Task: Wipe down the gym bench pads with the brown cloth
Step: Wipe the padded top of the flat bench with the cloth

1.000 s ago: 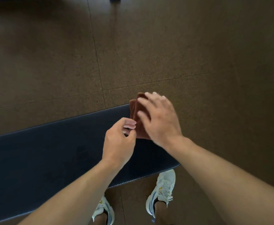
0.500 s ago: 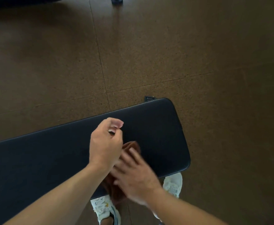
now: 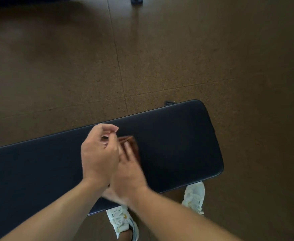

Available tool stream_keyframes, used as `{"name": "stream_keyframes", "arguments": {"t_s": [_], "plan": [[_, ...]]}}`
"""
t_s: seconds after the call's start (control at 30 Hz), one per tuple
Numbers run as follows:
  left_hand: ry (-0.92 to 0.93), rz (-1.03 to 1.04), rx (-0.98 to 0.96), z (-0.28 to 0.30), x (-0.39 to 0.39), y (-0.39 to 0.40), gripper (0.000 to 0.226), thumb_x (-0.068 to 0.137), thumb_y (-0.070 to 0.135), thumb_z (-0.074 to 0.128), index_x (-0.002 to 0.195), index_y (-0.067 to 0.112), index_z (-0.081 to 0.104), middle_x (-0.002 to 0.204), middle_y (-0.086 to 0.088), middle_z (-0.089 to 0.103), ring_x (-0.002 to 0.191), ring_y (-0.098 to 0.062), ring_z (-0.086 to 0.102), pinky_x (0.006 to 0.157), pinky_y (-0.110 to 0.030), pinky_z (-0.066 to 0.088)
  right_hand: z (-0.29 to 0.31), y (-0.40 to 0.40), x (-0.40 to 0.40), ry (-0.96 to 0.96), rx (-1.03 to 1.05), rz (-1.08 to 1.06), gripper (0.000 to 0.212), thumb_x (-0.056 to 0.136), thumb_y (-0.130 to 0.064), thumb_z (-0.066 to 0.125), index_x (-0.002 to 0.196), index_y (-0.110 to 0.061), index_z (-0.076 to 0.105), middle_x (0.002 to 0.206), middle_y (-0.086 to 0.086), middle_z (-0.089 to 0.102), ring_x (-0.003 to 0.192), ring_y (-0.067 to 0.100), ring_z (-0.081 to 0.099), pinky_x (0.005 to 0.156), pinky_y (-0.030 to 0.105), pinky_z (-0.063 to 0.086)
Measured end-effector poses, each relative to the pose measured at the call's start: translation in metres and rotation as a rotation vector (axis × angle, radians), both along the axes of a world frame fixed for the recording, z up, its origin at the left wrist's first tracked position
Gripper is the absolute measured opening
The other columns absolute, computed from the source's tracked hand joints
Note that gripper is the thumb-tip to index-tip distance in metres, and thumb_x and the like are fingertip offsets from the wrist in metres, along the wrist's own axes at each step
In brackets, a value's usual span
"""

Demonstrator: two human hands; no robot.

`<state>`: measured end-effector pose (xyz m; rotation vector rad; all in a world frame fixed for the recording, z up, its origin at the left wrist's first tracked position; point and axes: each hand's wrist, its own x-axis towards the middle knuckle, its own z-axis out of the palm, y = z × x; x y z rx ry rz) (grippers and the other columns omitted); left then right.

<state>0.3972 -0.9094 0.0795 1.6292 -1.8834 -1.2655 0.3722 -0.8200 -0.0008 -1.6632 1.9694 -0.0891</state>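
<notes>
A long dark bench pad (image 3: 177, 143) runs from the left edge to a rounded end at the right. The folded brown cloth (image 3: 131, 145) lies flat on the pad near its middle. My right hand (image 3: 128, 173) presses down on the cloth, blurred, fingers spread over it. My left hand (image 3: 99, 153) hovers just left of it and partly over it, fingers curled loosely with nothing clearly in them. Most of the cloth is hidden under both hands.
Brown speckled floor tiles (image 3: 160, 58) surround the bench. My two white shoes (image 3: 194, 197) stand at the pad's near edge. A small black foot of some equipment (image 3: 136, 0) shows at the top edge. A bit of bench frame (image 3: 169, 102) pokes out behind the pad.
My right hand has dragged the cloth from the pad's far right end toward me, then pushed it back up to the middle. My left hand stayed curled beside it.
</notes>
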Motion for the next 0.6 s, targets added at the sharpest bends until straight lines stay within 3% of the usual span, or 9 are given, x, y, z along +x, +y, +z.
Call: {"name": "stream_keyframes", "arguments": {"t_s": [0.07,0.13,0.23,0.3,0.37,0.47,0.53,0.6], "plan": [[-0.018,-0.034,-0.007,0.001,0.004,-0.007,0.020,0.096,0.010,0.059,0.096,0.028,0.068,0.095,0.013,0.068,0.091,0.002,0.063,0.077,-0.016,0.049,-0.003,-0.002,0.019,-0.014,-0.012,0.104,0.095,0.098,-0.058,0.049,0.165,-0.016,-0.004,0.174,0.009,0.012,0.161,0.030,-0.006,0.129,0.055,0.001],[-0.037,-0.063,-0.008,-0.002,0.004,-0.013,0.020,0.096,0.012,0.059,0.096,0.031,0.067,0.095,0.014,0.067,0.092,-0.001,0.063,0.082,-0.026,0.053,-0.007,-0.011,-0.008,0.049,-0.056,0.067,0.083,0.099,-0.054,0.041,0.166,-0.018,0.006,0.173,0.007,0.019,0.161,0.031,0.004,0.129,0.055,0.003],[-0.090,-0.139,0.020,-0.004,0.000,-0.015,0.018,0.097,0.018,0.059,0.106,0.032,0.066,0.104,0.016,0.065,0.103,-0.007,0.062,0.093,-0.039,0.053,-0.009,-0.020,-0.100,0.255,-0.011,-0.293,0.074,0.096,-0.052,0.026,0.165,-0.029,0.019,0.174,0.001,0.017,0.161,0.032,0.010,0.129,0.055,0.007],[-0.159,-0.257,0.061,-0.003,-0.003,-0.013,0.028,0.099,0.022,0.059,0.125,0.033,0.061,0.121,0.018,0.060,0.118,-0.004,0.054,0.106,-0.034,0.046,-0.004,-0.010,-0.165,0.318,0.065,-0.596,0.066,0.102,-0.048,0.034,0.165,-0.033,0.021,0.175,-0.001,0.015,0.161,0.030,0.008,0.129,0.054,0.008],[-0.218,-0.415,0.077,-0.001,-0.002,-0.007,0.042,0.100,0.023,0.058,0.140,0.032,0.052,0.140,0.017,0.052,0.132,-0.002,0.044,0.113,-0.023,0.031,0.003,0.018,-0.197,0.257,0.090,-0.801,0.063,0.106,-0.048,0.037,0.165,-0.034,0.020,0.175,-0.001,0.012,0.161,0.028,0.006,0.130,0.054,0.008],[-0.245,-0.548,0.069,0.004,0.002,0.002,0.050,0.101,0.023,0.055,0.148,0.032,0.044,0.151,0.017,0.043,0.142,0.000,0.033,0.112,-0.017,0.019,0.005,0.063,-0.150,0.277,0.103,-0.967,0.066,0.105,-0.050,0.036,0.165,-0.033,0.018,0.175,0.003,0.011,0.161,0.029,0.005,0.129,0.056,0.013],[-0.233,-0.569,0.054,0.008,0.005,0.008,0.050,0.101,0.022,0.055,0.148,0.032,0.044,0.151,0.017,0.044,0.142,0.001,0.033,0.112,-0.015,0.019,0.007,0.080,-0.078,0.270,0.095,-0.837,0.070,0.100,-0.052,0.035,0.164,-0.033,0.015,0.175,0.002,0.012,0.161,0.029,0.006,0.127,0.058,0.020],[-0.204,-0.568,0.052,0.010,0.004,0.013,0.049,0.101,0.023,0.054,0.147,0.035,0.045,0.150,0.017,0.045,0.139,0.004,0.034,0.114,-0.018,0.024,0.014,0.077,-0.017,0.204,0.013,-0.509,0.083,0.095,-0.056,0.044,0.165,-0.029,0.009,0.173,0.002,0.013,0.160,0.029,0.015,0.123,0.058,0.031]]}}
